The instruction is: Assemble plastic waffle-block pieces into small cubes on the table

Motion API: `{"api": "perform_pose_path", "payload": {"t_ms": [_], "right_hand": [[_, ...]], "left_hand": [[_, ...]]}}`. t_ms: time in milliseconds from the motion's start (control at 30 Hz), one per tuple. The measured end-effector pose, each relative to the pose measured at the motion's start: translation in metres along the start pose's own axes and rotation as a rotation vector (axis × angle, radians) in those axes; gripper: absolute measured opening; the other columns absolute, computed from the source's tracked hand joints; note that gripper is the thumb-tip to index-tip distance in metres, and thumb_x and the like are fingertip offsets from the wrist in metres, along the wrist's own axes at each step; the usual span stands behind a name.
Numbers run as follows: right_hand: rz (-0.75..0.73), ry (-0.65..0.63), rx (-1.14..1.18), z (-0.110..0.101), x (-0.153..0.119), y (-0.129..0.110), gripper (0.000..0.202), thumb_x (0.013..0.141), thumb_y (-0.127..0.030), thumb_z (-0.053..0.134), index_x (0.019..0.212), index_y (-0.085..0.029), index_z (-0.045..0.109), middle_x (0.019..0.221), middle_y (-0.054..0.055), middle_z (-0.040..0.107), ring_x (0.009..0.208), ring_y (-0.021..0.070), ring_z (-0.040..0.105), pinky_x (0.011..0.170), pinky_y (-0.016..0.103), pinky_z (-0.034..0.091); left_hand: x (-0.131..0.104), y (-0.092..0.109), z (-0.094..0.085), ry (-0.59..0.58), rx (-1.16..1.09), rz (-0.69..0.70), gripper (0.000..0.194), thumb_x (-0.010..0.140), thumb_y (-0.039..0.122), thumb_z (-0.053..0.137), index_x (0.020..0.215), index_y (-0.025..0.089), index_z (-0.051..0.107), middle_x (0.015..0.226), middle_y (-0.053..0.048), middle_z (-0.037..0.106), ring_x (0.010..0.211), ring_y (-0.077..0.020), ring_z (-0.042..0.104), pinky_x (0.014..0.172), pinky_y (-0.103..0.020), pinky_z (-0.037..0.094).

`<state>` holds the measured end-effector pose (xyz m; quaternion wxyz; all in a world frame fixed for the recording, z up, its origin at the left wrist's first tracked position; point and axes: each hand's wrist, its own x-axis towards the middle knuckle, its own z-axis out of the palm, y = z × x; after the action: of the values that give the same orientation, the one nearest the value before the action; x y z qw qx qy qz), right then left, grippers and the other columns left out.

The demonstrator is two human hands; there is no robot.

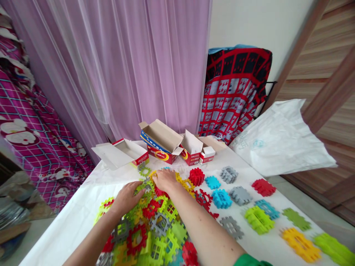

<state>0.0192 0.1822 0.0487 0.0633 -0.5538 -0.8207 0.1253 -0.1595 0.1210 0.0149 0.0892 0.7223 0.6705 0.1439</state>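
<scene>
Honestly, I can't tell if the left hand (129,197) or right hand (165,181) pinches anything; hasty raking could spill heaped tiles (151,210).

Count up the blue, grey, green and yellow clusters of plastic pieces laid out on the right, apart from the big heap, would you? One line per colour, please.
Blue clusters: 3
Grey clusters: 3
Green clusters: 3
Yellow cluster: 1
Total: 10
</scene>
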Motion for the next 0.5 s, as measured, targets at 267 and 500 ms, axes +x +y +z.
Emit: {"api": "perform_pose_path", "payload": {"t_ms": [267, 500], "right_hand": [[-0.067, 0.093, 0.006, 0.007, -0.061, 0.012, 0.033, 0.092, -0.041, 0.045, 0.11, -0.022, 0.065, 0.118, 0.01, 0.064, 0.112, 0.0266, 0.055, 0.092, 0.043, 0.04], [-0.146, 0.206, 0.084, 0.01, -0.105, 0.015, 0.027, 0.091, -0.033, 0.046, 0.106, -0.023, 0.066, 0.111, 0.008, 0.068, 0.105, 0.0244, 0.059, 0.09, 0.04, 0.041]], "left_hand": [[-0.049, 0.012, -0.01, 0.128, 0.063, -0.059, 0.044, 0.087, 0.048, 0.047, 0.123, 0.028, 0.061, 0.146, -0.006, 0.048, 0.135, -0.0302, 0.041, 0.108, -0.051, 0.033], [-0.065, -0.024, -0.036, 0.117, 0.059, -0.272, 0.047, 0.085, 0.051, 0.043, 0.121, 0.026, 0.061, 0.134, -0.005, 0.061, 0.12, -0.026, 0.057, 0.101, -0.041, 0.042]]}}
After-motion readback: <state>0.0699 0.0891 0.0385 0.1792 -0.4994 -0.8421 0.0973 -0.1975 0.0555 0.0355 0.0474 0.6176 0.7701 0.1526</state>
